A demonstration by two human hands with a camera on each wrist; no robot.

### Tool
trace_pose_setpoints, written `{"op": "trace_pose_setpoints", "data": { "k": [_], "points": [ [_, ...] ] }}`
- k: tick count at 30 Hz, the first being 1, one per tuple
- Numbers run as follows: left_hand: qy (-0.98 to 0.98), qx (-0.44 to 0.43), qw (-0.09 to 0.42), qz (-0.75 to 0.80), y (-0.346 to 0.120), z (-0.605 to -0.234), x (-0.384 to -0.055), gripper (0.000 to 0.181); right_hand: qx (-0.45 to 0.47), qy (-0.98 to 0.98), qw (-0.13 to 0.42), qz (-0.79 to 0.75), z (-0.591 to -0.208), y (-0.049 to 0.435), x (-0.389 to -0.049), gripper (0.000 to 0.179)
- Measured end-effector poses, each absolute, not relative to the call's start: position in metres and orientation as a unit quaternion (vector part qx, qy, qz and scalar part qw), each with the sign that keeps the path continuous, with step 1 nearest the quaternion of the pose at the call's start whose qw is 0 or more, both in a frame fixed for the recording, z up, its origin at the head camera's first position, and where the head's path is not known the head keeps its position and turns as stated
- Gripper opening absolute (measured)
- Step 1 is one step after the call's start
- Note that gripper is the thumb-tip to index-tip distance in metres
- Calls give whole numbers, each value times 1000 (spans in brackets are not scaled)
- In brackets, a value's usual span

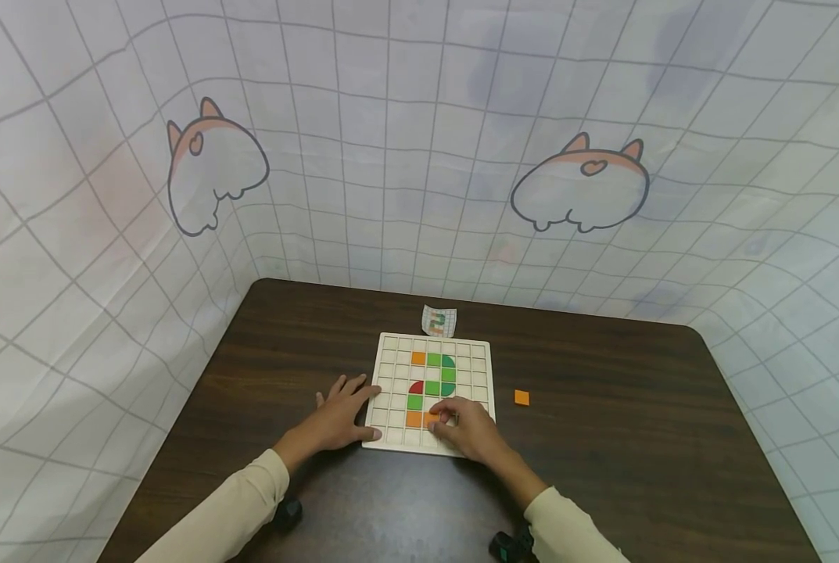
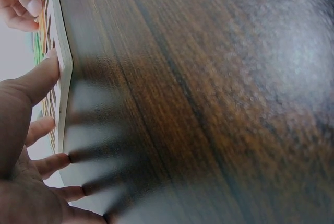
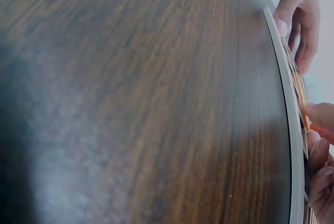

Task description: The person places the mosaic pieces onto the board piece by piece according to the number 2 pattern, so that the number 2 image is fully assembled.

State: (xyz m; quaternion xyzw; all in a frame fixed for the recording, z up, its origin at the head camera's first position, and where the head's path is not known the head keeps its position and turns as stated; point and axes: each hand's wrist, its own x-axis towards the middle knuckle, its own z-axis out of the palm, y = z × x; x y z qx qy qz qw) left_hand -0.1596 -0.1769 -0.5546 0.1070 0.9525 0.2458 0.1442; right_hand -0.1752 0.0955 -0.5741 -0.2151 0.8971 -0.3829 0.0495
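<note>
A cream grid board [image 1: 391, 367] lies on the table, bearing orange and green squares, dark green rounded pieces and a red rounded piece [image 1: 416, 387] laid in a curving shape. My left hand [image 1: 338, 414] rests at the board's left edge with fingers spread, thumb and a finger touching the rim [image 2: 65, 65]. Over the lower part of the board, my right hand [image 1: 464, 428] pinches an orange square tile [image 1: 430, 418] beside another orange square [image 1: 414, 420]. The right wrist view shows that tile [image 3: 305, 121] low against the board, partly covered by the thumb and fingers.
A loose orange tile [image 1: 521, 398] lies on the dark wooden table [image 1: 602, 422], right of the board. Behind the board is a small pattern card [image 1: 439, 322]. Black objects [image 1: 288, 512] sit near both forearms. A gridded white curtain [image 1: 405, 156] surrounds the table's far sides.
</note>
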Motion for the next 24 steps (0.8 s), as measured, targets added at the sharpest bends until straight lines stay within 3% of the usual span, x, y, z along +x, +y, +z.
{"op": "trace_pose_setpoints", "data": {
  "k": [9, 17, 24],
  "points": [
    [953, 106, 143, 244, -177, -554, -159, 76, -227, 883, 61, -405, -573, 100, -176, 19],
    [952, 112, 137, 249, -177, -556, -158, 75, -220, 866, 109, -436, -566, 129, -183, 31],
    [952, 111, 137, 251, -177, -554, -158, 75, -183, 879, 79, -433, -562, 172, -194, 36]
  ]
}}
